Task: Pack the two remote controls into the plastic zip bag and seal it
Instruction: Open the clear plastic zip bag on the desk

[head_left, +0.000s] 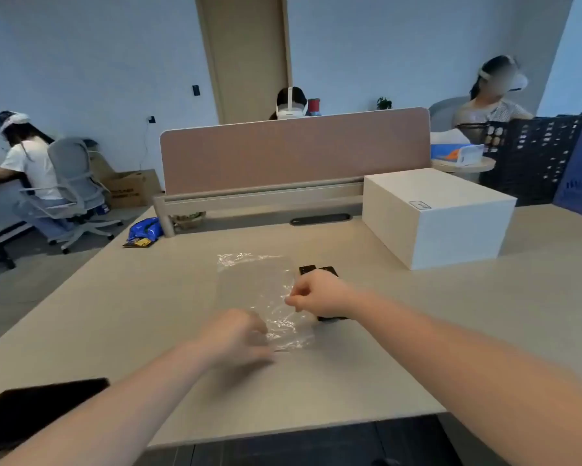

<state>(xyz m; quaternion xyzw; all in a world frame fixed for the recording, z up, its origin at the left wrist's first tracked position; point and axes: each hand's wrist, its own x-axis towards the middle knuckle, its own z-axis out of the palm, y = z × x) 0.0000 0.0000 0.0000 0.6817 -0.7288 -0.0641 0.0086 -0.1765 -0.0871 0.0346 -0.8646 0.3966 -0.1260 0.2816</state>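
Note:
A clear plastic zip bag (254, 284) lies flat in the middle of the beige table (114, 314), its near end crinkled. Two black remote controls (318, 271) lie side by side just right of the bag, mostly hidden behind my right hand. My right hand (319, 295) pinches the bag's near right edge with thumb and fingers. My left hand (239, 334), blurred, has its fingers closed on the bag's near left edge. The bag looks empty.
A white box (434, 216) stands at the back right. A pink divider panel (293, 153) runs along the far edge. A blue snack packet (144, 232) lies at the back left, a dark tablet (30, 412) at the near left corner. Other people sit beyond.

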